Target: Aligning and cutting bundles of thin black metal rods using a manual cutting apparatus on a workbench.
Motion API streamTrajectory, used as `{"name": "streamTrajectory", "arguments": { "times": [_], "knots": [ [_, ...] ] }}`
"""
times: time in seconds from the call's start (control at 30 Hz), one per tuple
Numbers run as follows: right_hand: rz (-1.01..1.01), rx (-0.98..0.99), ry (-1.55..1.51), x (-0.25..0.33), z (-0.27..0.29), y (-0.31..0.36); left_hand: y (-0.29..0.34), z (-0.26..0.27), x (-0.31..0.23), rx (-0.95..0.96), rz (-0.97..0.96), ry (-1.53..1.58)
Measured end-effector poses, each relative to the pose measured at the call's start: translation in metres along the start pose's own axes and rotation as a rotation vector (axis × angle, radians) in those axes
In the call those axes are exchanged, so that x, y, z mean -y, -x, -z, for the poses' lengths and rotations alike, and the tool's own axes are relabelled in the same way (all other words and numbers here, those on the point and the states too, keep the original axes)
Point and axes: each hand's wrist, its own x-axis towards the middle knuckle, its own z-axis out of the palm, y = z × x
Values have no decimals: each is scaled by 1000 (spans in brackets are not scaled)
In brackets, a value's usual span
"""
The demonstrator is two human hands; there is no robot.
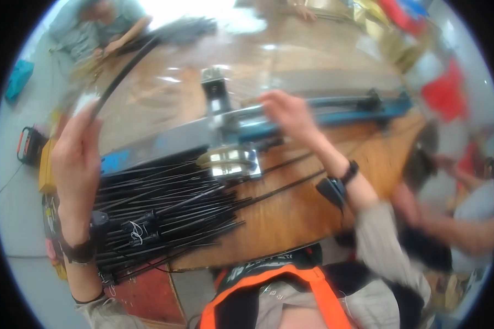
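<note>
My left hand (78,156) is raised at the left, its fingers closed round a long black rod (127,67). From the hand the rod slants up and to the right. My right hand (291,116) is over the blue rail (335,116) of a bench fixture, right of its metal clamp block (219,109). Motion smears its fingers, so I cannot tell whether they hold anything. Between my hands a shiny metal part (233,163) sits at the near end of the fixture. Below it, many black rods (164,200) lie in a loose pile on the wooden table (280,219).
Across the table at the upper left, a person (101,33) works beside more dark rods (186,30). Another person's arm (450,227) reaches in from the right. A yellow box (46,164) stands past the table's left edge. A red panel (148,296) is below the near edge.
</note>
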Motion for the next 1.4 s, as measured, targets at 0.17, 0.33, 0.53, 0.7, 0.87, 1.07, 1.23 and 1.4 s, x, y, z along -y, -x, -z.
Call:
{"name": "streamTrajectory", "arguments": {
  "times": [0.17, 0.33, 0.53, 0.7, 0.87, 1.07, 1.23, 1.4],
  "knots": [
    [248, -2, -106, 39, -55, -57, 24, 16, 21, 34, 29, -46],
    [307, 7, -116, 44, -71, -69, 77, 12, 45, 133, 206, 0],
    [247, 115, -32, 48, -86, -83, 79, -7, 43, 143, 243, 85],
    [269, 306, 446, 62, -93, -84, 70, -17, 45, 126, 204, 112],
    [439, -76, 691, -2, -7, -38, 80, -25, 68, 197, 196, 47],
    [292, -192, 1073, -75, 147, 62, 57, -91, 45, 387, 14, 0],
    [99, -260, 944, -72, 155, 76, 5, -180, -2, 257, -162, 252],
    [62, -261, 992, -97, 144, 79, 16, -172, 10, 326, -61, 182]
  ]
}}
